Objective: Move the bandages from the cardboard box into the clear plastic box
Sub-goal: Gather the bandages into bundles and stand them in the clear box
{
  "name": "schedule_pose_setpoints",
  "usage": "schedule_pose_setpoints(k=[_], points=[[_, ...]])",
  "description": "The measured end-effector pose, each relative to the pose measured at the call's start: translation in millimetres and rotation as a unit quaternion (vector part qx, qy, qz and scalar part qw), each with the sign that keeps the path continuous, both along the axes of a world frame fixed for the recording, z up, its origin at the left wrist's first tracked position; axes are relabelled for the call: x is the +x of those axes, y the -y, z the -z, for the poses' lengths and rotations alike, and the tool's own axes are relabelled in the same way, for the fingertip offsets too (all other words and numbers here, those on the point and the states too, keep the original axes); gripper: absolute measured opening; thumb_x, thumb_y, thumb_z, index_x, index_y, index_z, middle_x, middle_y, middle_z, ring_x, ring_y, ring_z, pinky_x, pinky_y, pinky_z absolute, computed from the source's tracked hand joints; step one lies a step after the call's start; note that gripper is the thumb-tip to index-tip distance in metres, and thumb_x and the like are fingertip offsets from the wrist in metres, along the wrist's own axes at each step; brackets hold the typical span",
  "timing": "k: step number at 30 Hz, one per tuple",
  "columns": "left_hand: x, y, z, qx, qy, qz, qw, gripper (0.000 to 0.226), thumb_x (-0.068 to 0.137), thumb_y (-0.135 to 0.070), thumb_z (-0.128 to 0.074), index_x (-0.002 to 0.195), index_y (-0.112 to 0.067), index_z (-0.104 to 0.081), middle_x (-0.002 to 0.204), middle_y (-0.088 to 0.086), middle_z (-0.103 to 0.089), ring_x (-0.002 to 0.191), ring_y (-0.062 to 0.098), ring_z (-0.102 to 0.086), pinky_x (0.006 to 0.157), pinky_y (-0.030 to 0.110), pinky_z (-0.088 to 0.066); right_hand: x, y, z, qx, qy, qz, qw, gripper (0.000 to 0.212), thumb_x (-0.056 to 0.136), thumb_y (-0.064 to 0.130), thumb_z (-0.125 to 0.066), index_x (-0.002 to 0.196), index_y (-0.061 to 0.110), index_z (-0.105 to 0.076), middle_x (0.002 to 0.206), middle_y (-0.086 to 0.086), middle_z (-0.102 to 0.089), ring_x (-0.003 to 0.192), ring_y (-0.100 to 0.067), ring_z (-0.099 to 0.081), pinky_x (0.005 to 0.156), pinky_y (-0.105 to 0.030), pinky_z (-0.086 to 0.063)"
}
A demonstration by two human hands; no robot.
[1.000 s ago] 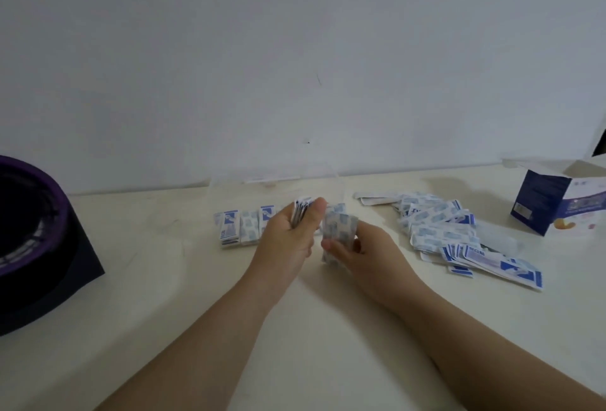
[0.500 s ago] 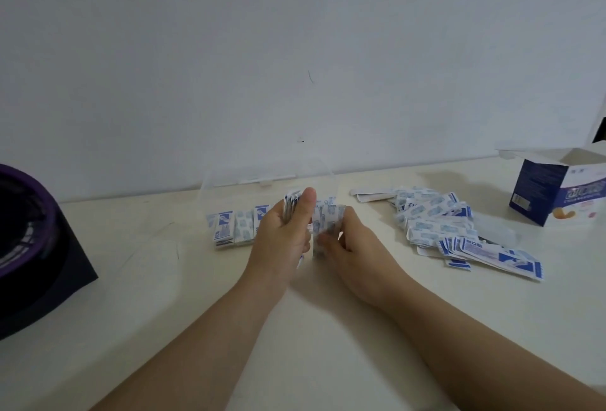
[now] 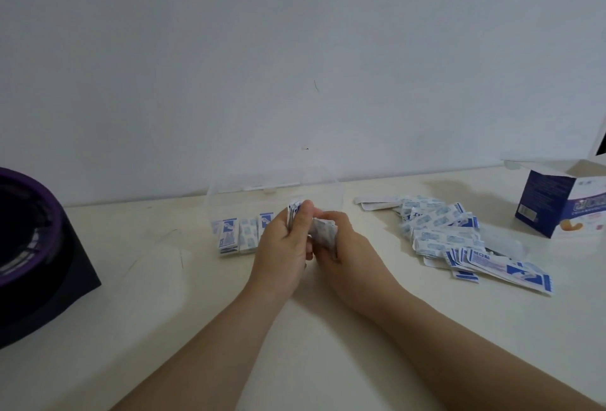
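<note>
limbs: 2 | left hand: bare | left forearm: bare | right hand: bare | right forearm: bare

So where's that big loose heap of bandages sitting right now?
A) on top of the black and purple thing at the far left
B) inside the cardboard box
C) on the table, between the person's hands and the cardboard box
C: the pile of bandages lies spread on the bare table, beside the open cardboard box rather than inside it.
</note>
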State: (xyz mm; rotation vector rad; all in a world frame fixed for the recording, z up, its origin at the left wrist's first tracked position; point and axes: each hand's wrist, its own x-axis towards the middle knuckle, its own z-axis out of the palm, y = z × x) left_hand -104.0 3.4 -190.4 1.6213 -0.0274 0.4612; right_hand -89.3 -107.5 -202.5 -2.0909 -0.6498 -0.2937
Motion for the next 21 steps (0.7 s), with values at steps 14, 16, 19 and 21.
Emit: schedule_pose_setpoints(k=[14, 16, 19, 21], points=[[-6, -13, -6, 0.159, -0.028, -0.014, 0.987, 0.018, 0.088, -0.027, -0.063, 0.072, -0.032, -0.058, 0.060, -0.013, -0.061, 0.045, -0.008, -0.050, 0.045, 0.006, -0.035, 15, 17, -35, -0.138, -0.067, -0.075, 0.985, 0.018, 0.090, 0.022, -0.058, 0.078, 0.034, -0.054, 0.070, 0.014, -0.057, 0.057, 0.005, -0.050, 0.054, -0.008, -0.039], [-6, -14, -4, 0.153, -0.031, -0.015, 0.988, 0.018, 0.088, -0.026, -0.063, 0.071, -0.031, -0.060, 0.059, -0.011, -0.062, 0.044, -0.002, -0.046, 0.045, 0.009, -0.036, 17, 17, -30, -0.127, -0.062, -0.065, 0.988, 0.008, 0.089, 0.024, -0.058, 0.095, 0.029, -0.061, 0.086, 0.011, -0.065, 0.073, -0.003, -0.059, 0.065, -0.015, -0.049], [-7, -14, -4, 0.151, -0.039, -0.011, 0.988, 0.016, 0.087, -0.027, -0.064, 0.073, -0.032, -0.060, 0.058, -0.012, -0.063, 0.046, 0.000, -0.046, 0.045, 0.010, -0.038, 17, 19, -23, -0.104, -0.044, -0.040, 0.993, 0.014, 0.092, 0.031, -0.055, 0.103, 0.025, -0.061, 0.093, 0.008, -0.067, 0.081, -0.010, -0.061, 0.074, -0.025, -0.052], [-7, -13, -3, 0.164, -0.041, -0.004, 0.986, 0.017, 0.088, -0.026, -0.063, 0.072, -0.031, -0.059, 0.062, -0.010, -0.063, 0.045, -0.002, -0.046, 0.048, 0.011, -0.039, 16, 17, -20, -0.103, -0.025, -0.029, 0.994, 0.017, 0.094, 0.033, -0.052, 0.106, 0.023, -0.058, 0.090, 0.011, -0.064, 0.070, -0.002, -0.054, 0.066, -0.012, -0.046]])
